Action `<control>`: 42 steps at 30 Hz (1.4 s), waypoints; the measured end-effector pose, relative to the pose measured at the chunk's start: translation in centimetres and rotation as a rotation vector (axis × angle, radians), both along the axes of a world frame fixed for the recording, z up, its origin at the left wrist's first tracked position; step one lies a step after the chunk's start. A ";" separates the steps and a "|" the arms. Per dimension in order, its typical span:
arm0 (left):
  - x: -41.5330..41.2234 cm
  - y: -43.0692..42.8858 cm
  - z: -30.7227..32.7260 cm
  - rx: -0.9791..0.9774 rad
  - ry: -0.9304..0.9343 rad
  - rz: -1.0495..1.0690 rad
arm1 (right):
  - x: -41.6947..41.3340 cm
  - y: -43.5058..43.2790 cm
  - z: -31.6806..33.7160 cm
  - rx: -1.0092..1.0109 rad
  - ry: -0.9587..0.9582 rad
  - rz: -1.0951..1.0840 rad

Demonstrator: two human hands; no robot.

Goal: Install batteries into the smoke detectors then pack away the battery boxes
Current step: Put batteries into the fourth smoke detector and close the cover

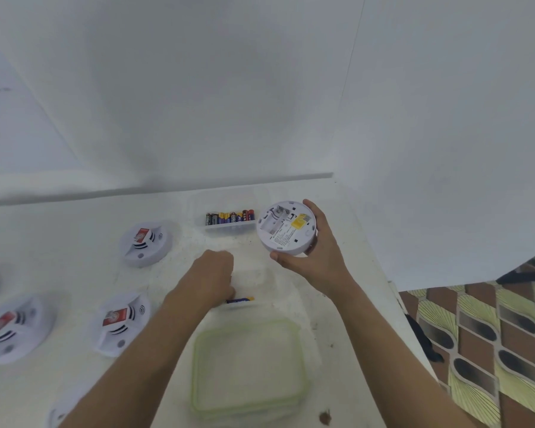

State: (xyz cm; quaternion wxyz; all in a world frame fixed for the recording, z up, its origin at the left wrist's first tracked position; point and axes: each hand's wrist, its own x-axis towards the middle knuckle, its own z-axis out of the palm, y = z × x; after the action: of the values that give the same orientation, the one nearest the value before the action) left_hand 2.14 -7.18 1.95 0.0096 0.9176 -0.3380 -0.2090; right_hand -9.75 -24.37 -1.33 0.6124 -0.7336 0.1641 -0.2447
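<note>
Right hand (317,257): fingers clamped round a smoke detector (286,227), held back-up above the worktop (74,242), battery bay empty.
Left hand (212,278): curled over a near clear box; I cannot tell whether its fingers grip the battery (241,300) beside them.
Far box (226,218): batteries in a row.
Lids (247,366): stacked nearest.
Other detectors (145,244): face-up, left.

Upturned detector (286,227), compartment seemingly empty
</note>
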 end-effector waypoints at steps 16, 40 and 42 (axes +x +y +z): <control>-0.1 0.7 3.3 -0.642 0.282 0.152 | -0.6 -0.5 -0.1 0.008 0.013 -0.024; 0.8 -2.6 3.6 -0.959 0.112 -0.025 | -1.1 -0.2 2.4 -0.132 0.055 0.205; 0.6 -2.5 2.9 -0.938 0.073 -0.066 | -1.0 -0.2 2.4 -0.123 0.050 0.214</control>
State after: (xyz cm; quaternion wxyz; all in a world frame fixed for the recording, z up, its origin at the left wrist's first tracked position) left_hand 2.73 -9.65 4.82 0.4284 0.7949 -0.4246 -0.0659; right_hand -10.72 -24.60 1.10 0.5844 -0.7891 0.0849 -0.1692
